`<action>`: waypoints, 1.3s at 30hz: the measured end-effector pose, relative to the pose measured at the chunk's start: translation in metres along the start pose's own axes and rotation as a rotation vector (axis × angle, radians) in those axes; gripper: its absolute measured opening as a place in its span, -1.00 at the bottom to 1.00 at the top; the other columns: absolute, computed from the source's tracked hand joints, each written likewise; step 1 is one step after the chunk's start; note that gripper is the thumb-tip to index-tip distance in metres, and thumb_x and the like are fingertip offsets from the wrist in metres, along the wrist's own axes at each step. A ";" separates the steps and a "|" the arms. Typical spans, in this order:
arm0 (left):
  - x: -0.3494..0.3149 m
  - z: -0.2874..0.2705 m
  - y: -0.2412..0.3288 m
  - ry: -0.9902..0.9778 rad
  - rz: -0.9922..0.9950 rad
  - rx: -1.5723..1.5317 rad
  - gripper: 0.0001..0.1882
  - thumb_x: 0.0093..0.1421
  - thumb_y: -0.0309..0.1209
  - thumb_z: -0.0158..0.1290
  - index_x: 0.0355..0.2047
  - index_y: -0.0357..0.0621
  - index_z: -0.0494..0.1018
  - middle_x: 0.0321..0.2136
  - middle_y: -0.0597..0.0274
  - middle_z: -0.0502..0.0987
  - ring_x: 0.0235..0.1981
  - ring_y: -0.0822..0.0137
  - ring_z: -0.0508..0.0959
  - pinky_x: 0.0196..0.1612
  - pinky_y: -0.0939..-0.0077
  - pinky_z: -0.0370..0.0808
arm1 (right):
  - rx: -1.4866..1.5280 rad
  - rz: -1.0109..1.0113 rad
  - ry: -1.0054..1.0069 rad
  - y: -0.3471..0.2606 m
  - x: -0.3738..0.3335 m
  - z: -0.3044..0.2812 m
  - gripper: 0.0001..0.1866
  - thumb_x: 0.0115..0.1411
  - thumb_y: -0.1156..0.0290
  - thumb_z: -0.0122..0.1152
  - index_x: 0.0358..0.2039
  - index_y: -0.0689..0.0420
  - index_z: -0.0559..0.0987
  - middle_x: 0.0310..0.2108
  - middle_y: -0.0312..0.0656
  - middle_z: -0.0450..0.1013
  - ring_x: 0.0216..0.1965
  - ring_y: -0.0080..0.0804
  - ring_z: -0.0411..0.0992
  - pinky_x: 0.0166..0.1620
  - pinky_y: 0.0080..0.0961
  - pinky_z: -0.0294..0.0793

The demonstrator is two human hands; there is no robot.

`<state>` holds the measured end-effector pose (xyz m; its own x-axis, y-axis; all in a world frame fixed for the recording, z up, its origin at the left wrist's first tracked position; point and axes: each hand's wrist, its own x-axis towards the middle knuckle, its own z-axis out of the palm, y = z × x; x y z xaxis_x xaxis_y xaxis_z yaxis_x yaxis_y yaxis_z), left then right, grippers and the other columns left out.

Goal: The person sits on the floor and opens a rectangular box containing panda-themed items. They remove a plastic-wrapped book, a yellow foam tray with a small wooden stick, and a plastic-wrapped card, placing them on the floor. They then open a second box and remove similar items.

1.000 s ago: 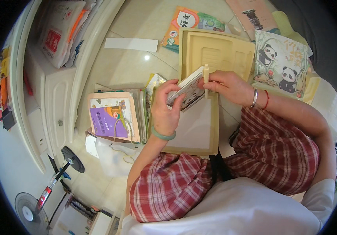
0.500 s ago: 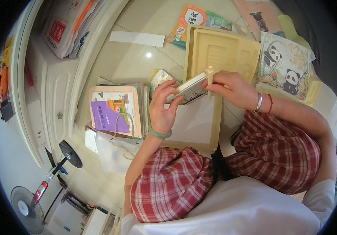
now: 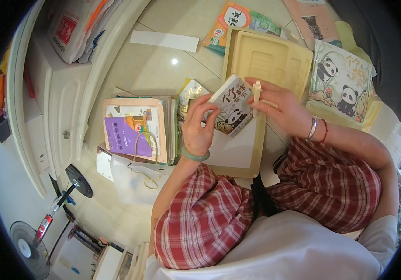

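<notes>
My left hand grips the left edge of a small, thick notepad with a panda cover, held tilted above an open cream box. The pad's patterned face is turned upward. In my right hand, pinched between thumb and fingers, is a slim cream pen-like stick, upright just beside the pad's right edge. Below them lies the box's white-bottomed part. Its far part, a moulded cream tray, has shaped recesses. Part of the stick is hidden by my fingers.
A panda-printed sleeve lies at the right. Stacked books and a translucent white bag are at the left. Behind lie an orange-green booklet and a white strip. A fan and a pale cabinet stand left.
The notepad has turned from nearly edge-on to show its panda cover. My right hand has drawn slightly right with the cream stick, its fingers a little more spread. The view has shifted slightly.
</notes>
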<state>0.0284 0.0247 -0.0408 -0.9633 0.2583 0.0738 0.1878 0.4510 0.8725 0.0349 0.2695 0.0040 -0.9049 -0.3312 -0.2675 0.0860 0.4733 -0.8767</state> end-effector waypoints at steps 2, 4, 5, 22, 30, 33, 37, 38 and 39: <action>0.001 0.000 0.005 0.001 0.001 0.009 -0.74 0.00 -0.66 0.20 -0.27 -0.20 0.47 -0.13 0.04 0.53 -0.16 0.14 0.55 -0.13 0.42 0.50 | 0.025 0.051 -0.025 0.010 0.007 -0.004 -0.76 0.26 0.37 0.10 -0.18 0.28 0.55 0.05 -0.04 0.43 0.02 -0.23 0.44 0.02 -0.42 0.41; 0.002 0.001 0.005 0.007 0.008 0.020 -0.71 0.00 -0.66 0.21 -0.24 -0.20 0.47 -0.14 0.04 0.53 -0.16 0.14 0.56 -0.13 0.42 0.50 | 0.132 0.134 -0.079 0.009 0.012 -0.007 -0.75 0.26 0.36 0.09 -0.17 0.27 0.56 0.06 -0.03 0.43 0.03 -0.26 0.43 0.03 -0.41 0.41; 0.002 0.001 0.005 0.011 0.011 0.026 -0.70 -0.01 -0.66 0.21 -0.23 -0.20 0.48 -0.14 0.04 0.53 -0.16 0.15 0.56 -0.12 0.42 0.50 | 0.130 0.108 -0.078 0.009 0.012 -0.006 -0.75 0.27 0.37 0.09 -0.16 0.28 0.55 0.03 -0.05 0.44 0.01 -0.30 0.44 0.02 -0.44 0.41; -0.004 0.001 -0.007 -0.058 0.001 0.047 -0.66 0.00 -0.64 0.22 -0.18 -0.13 0.50 -0.06 0.08 0.50 -0.10 0.19 0.54 -0.14 0.45 0.50 | 0.563 0.232 -0.114 0.036 0.005 -0.004 -0.73 0.32 0.25 0.05 -0.13 0.17 0.51 -0.31 -0.35 0.49 -0.30 -0.69 0.37 -0.23 -0.69 0.38; -0.002 -0.011 -0.017 -0.122 -0.111 -0.085 -0.65 0.04 -0.63 0.18 -0.14 -0.16 0.41 -0.09 0.10 0.49 -0.11 0.24 0.52 -0.07 0.47 0.47 | 0.617 0.279 -0.122 0.041 0.010 -0.001 -0.72 0.34 0.24 -0.02 -0.20 0.19 0.51 -0.31 -0.35 0.48 -0.31 -0.62 0.42 -0.21 -0.62 0.40; -0.002 -0.018 -0.030 -0.129 -0.386 -0.333 -0.66 0.11 -0.63 0.15 -0.10 -0.22 0.37 -0.17 0.18 0.51 -0.14 0.44 0.49 -0.08 0.57 0.44 | 0.599 0.372 -0.107 0.049 0.006 0.001 -0.72 0.34 0.26 -0.04 -0.23 0.23 0.51 -0.34 -0.31 0.48 -0.32 -0.58 0.46 -0.21 -0.58 0.41; -0.007 -0.023 -0.037 -0.046 -0.484 -0.460 -0.67 0.12 -0.63 0.14 -0.10 -0.21 0.36 -0.18 0.20 0.51 -0.14 0.47 0.49 -0.08 0.60 0.43 | 0.329 0.397 -0.110 0.050 0.004 -0.003 -0.73 0.33 0.27 -0.04 -0.26 0.23 0.50 -0.41 -0.27 0.46 -0.34 -0.57 0.45 -0.23 -0.56 0.43; -0.012 -0.024 -0.034 -0.027 -0.481 -0.476 -0.67 0.13 -0.63 0.14 -0.10 -0.21 0.36 -0.18 0.20 0.51 -0.14 0.47 0.49 -0.08 0.61 0.43 | 0.349 0.418 -0.073 0.051 0.003 -0.002 -0.73 0.33 0.26 -0.03 -0.26 0.23 0.49 -0.42 -0.27 0.45 -0.34 -0.57 0.44 -0.23 -0.56 0.42; -0.016 -0.024 -0.032 -0.008 -0.478 -0.493 -0.66 0.13 -0.63 0.14 -0.09 -0.20 0.36 -0.18 0.20 0.52 -0.14 0.47 0.48 -0.08 0.61 0.42 | 0.368 0.440 -0.037 0.051 0.002 -0.002 -0.73 0.32 0.25 -0.02 -0.26 0.23 0.49 -0.43 -0.28 0.45 -0.35 -0.57 0.44 -0.23 -0.57 0.42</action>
<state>0.0333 -0.0149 -0.0584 -0.9167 0.1344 -0.3763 -0.3691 0.0759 0.9263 0.0370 0.2944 -0.0405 -0.7364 -0.1986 -0.6467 0.5968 0.2596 -0.7592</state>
